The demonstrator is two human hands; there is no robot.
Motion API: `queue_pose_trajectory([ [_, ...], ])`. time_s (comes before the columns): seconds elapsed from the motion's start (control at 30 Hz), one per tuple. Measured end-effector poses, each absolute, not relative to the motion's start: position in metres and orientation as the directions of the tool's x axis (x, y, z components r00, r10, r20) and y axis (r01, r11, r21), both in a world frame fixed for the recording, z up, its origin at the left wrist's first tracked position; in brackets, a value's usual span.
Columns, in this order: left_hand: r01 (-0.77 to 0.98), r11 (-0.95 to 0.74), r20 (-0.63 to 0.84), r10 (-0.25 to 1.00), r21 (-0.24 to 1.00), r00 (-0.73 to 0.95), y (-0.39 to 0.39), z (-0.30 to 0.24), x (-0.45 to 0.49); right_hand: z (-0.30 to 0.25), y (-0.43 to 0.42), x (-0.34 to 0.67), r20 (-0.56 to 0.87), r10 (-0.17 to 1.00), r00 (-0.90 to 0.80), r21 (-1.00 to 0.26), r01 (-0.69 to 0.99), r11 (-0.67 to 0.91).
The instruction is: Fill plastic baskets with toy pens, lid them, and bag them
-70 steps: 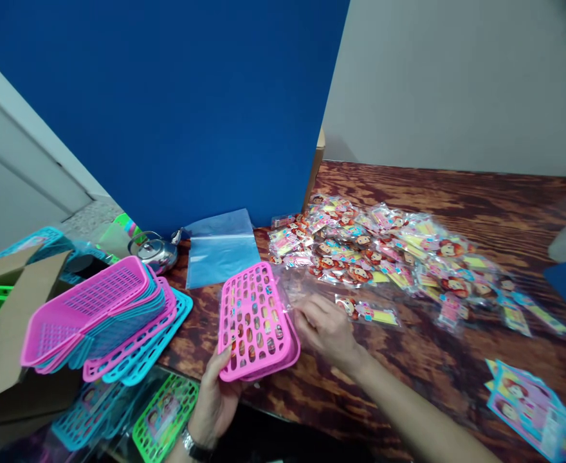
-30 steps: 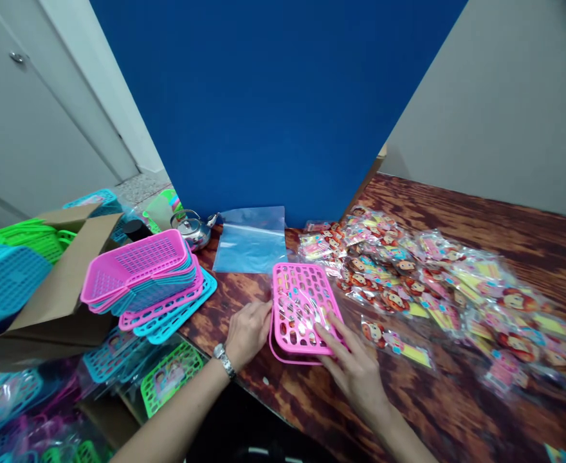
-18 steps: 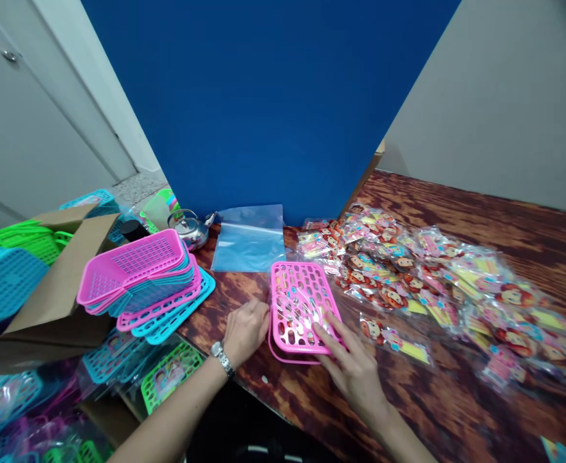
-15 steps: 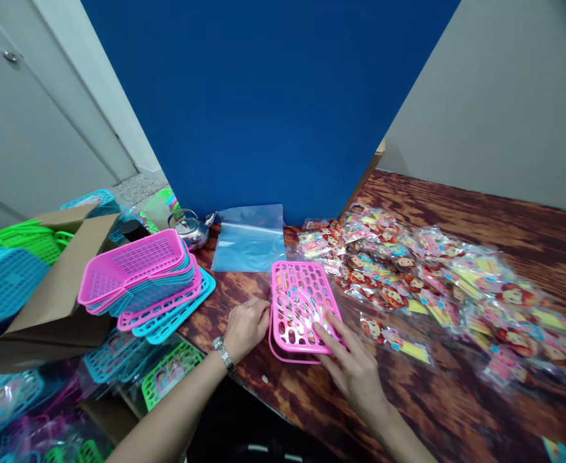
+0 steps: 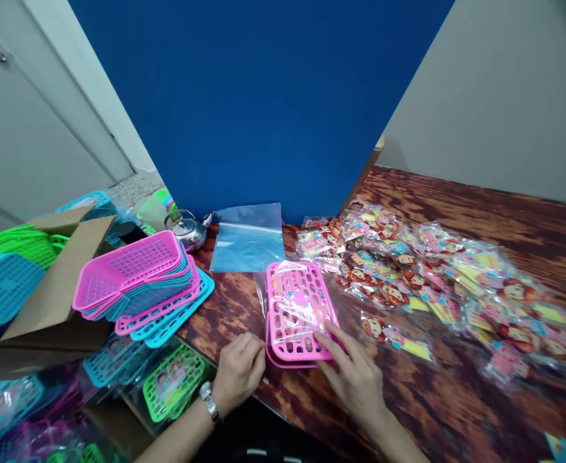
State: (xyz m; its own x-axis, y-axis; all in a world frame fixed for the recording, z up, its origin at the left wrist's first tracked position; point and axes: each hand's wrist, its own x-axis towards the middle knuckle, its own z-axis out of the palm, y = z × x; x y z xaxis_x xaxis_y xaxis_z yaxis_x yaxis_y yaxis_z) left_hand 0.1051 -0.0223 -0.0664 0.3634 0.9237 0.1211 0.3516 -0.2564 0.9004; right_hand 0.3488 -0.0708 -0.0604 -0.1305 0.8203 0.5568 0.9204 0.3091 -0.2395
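Note:
A pink plastic basket (image 5: 300, 312), its perforated bottom facing up, lies on the wooden table with clear plastic bag film (image 5: 260, 292) over and beside it. Dark and coloured contents show through its holes. At its near left corner, my left hand (image 5: 239, 366) is closed, pinching what looks like the bag's edge; the fingertips are partly hidden. My right hand (image 5: 355, 373) grips the near right corner, fingers over the top and thumb along the near side. A packet with a doll-face picture (image 5: 396, 335) lies right of that hand.
Nested pink and blue baskets (image 5: 136, 276) stand at left, near a cardboard box (image 5: 51, 289) and bagged baskets below. A flat clear bag (image 5: 248, 238) and a metal kettle (image 5: 189, 229) lie behind. Many picture packets (image 5: 437, 276) cover the right side; a blue panel (image 5: 264, 103) rises at the back.
My left hand has moved down toward me along the basket's left side, and more bag film shows at that side. The basket has shifted slightly left; my right hand stays on its corner.

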Motion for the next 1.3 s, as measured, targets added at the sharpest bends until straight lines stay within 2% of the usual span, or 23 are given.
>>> queue_pose_trajectory([
  [0.1, 0.083, 0.086, -0.098, 0.982, 0.993, 0.159, -0.018, -0.078, 0.111, -0.069, -0.073, 0.349, 0.576, 0.811, -0.107, -0.211, 0.939, 0.273],
  [0.17, -0.173, 0.279, -0.275, 0.960, 0.945, 0.048, -0.008, -0.083, 0.119, -0.076, -0.074, 0.348, 0.592, 0.798, -0.113, -0.180, 0.947, 0.267],
  [0.23, -0.366, 0.397, -0.405, 0.913, 0.842, 0.057, 0.004, -0.083, 0.130, -0.081, -0.075, 0.347, 0.604, 0.789, -0.114, -0.168, 0.949, 0.265],
  [0.3, -0.440, 0.443, -0.425, 0.893, 0.781, 0.146, 0.013, -0.079, 0.141, -0.084, -0.075, 0.347, 0.593, 0.801, -0.077, -0.201, 0.950, 0.241],
  [0.47, -0.414, 0.413, -0.300, 0.901, 0.811, 0.312, 0.027, -0.066, 0.158, -0.086, -0.065, 0.357, 0.391, 0.920, -0.003, -0.388, 0.906, 0.168],
  [0.6, -0.368, 0.487, -0.335, 0.851, 0.792, 0.404, 0.033, -0.066, 0.162, -0.092, -0.056, 0.365, 0.310, 0.946, -0.099, -0.582, 0.766, 0.271],
  [0.7, -0.384, 0.544, -0.373, 0.819, 0.746, 0.436, 0.029, -0.066, 0.165, -0.093, -0.055, 0.362, 0.313, 0.942, -0.121, -0.644, 0.702, 0.304],
  [0.93, -0.457, 0.566, -0.388, 0.816, 0.686, 0.429, 0.006, -0.051, 0.163, -0.076, -0.062, 0.354, 0.492, 0.866, -0.082, -0.513, 0.777, 0.365],
  [1.13, -0.390, 0.411, -0.275, 0.892, 0.824, 0.358, -0.013, -0.041, 0.163, -0.077, -0.062, 0.354, 0.577, 0.814, -0.066, -0.302, 0.909, 0.288],
  [1.23, -0.298, 0.366, -0.275, 0.911, 0.882, 0.307, -0.028, -0.040, 0.160, -0.080, -0.066, 0.349, 0.620, 0.778, -0.102, -0.160, 0.954, 0.253],
  [1.3, -0.236, 0.411, -0.319, 0.882, 0.880, 0.348, -0.039, -0.044, 0.153, -0.080, -0.073, 0.345, 0.608, 0.782, -0.141, -0.137, 0.951, 0.279],
])
